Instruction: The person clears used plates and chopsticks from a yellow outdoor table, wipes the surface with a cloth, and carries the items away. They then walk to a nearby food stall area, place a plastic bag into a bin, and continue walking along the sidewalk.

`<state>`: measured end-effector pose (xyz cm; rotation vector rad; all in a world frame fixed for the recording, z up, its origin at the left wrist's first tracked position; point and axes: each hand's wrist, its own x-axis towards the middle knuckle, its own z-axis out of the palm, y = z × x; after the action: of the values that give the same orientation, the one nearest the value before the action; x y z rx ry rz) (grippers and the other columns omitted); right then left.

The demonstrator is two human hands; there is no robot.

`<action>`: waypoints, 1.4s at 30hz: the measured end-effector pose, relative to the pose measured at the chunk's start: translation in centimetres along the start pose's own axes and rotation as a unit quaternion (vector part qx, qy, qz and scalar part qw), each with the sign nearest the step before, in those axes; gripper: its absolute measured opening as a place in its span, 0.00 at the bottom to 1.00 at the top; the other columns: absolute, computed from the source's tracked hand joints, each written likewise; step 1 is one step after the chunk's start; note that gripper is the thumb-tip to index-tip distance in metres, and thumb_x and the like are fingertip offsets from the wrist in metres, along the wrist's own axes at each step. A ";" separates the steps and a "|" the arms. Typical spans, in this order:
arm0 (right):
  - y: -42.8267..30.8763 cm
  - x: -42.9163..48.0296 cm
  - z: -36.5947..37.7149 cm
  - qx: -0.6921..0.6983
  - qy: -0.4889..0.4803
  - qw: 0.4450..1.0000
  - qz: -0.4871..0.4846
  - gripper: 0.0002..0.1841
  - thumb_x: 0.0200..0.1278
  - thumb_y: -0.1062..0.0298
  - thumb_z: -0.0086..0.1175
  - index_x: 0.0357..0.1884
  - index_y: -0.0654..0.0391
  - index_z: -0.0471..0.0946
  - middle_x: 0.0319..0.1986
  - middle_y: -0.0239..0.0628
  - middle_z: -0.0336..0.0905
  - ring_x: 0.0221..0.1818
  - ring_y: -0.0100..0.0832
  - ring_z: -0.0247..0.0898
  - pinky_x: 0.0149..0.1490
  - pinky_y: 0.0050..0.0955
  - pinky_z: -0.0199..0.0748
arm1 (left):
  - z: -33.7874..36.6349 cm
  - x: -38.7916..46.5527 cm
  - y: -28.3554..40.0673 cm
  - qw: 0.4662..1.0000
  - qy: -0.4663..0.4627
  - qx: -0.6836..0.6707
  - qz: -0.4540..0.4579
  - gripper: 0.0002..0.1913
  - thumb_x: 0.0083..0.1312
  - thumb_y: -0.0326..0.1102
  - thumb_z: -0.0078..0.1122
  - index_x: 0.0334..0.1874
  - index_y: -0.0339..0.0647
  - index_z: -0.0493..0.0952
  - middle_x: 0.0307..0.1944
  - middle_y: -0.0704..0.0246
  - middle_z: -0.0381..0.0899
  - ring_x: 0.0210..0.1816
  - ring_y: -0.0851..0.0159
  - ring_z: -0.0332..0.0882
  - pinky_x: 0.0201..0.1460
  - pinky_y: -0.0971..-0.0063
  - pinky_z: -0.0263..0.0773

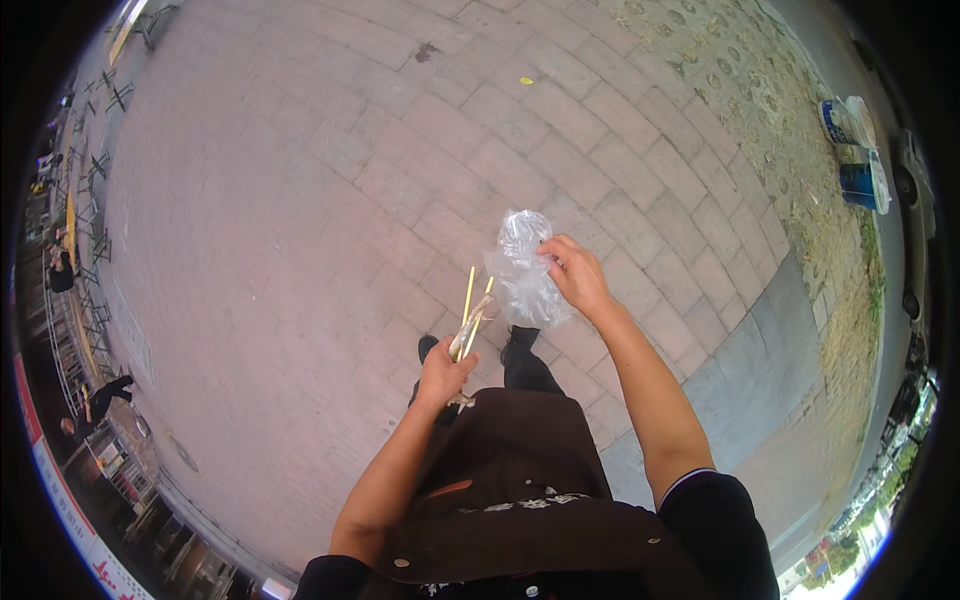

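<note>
My left hand [442,379] is closed around a pair of thin yellow sticks [470,291], perhaps chopsticks, whose ends point up and away from me. A crumpled, soiled-looking wrapper [478,313] is bunched along the sticks in the same grip, and a pale scrap pokes out below the hand. To the right and farther out, my right hand [577,271] pinches a clear plastic bag [529,294] by its right side. The bag hangs loose and crinkled over the paving; whether anything is inside cannot be made out.
Brick paving [337,225] surrounds me, with a yellow leaf [526,80] ahead. Two buckets, one blue-and-white [838,122] and one blue [859,186], stand on the rough verge at right. Beyond them is a parked car [916,225]. Folding stands [96,169] and people [97,401] are far left.
</note>
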<state>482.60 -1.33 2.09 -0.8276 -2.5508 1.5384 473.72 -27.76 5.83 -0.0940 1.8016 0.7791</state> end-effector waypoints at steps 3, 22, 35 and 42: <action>-0.3 0.9 -10.9 -0.033 -0.055 0.995 -0.071 0.12 0.51 0.80 0.51 0.38 0.56 0.76 0.40 0.40 0.78 0.40 0.47 0.74 0.44 0.40 0.72 | 3.9 -2.0 8.2 0.945 -0.018 0.292 0.148 0.14 0.58 0.37 0.63 0.37 0.35 0.71 0.25 0.56 0.76 0.28 0.53 0.77 0.34 0.64 0.71; 16.6 -10.3 -63.8 -0.224 0.080 0.971 -0.024 0.08 0.55 0.70 0.49 0.38 0.55 0.76 0.37 0.38 0.76 0.44 0.43 0.74 0.47 0.39 0.72 | 55.8 -2.4 53.9 0.678 -0.173 0.497 0.513 0.20 0.58 0.39 0.62 0.54 0.52 0.74 0.36 0.59 0.82 0.38 0.51 0.81 0.39 0.60 0.74; 34.1 -19.5 -99.3 -0.181 0.449 0.875 0.010 0.17 0.55 0.75 0.50 0.49 0.54 0.75 0.58 0.41 0.69 0.60 0.44 0.64 0.61 0.41 0.62 | 95.4 1.5 74.7 0.705 -0.166 0.453 0.520 0.18 0.57 0.38 0.62 0.49 0.42 0.77 0.34 0.55 0.82 0.36 0.51 0.81 0.41 0.64 0.73; 57.8 -34.3 -101.4 -0.029 0.478 0.797 0.367 0.14 0.56 0.74 0.50 0.46 0.56 0.74 0.37 0.49 0.76 0.42 0.52 0.74 0.47 0.46 0.73 | 115.6 7.9 88.4 0.656 -0.147 0.518 0.529 0.19 0.57 0.41 0.60 0.51 0.44 0.76 0.36 0.56 0.82 0.40 0.49 0.80 0.43 0.60 0.73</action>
<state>567.25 85.43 12.67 -2.0824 -1.5515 0.7006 527.86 106.78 20.25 1.8730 1.6042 0.3169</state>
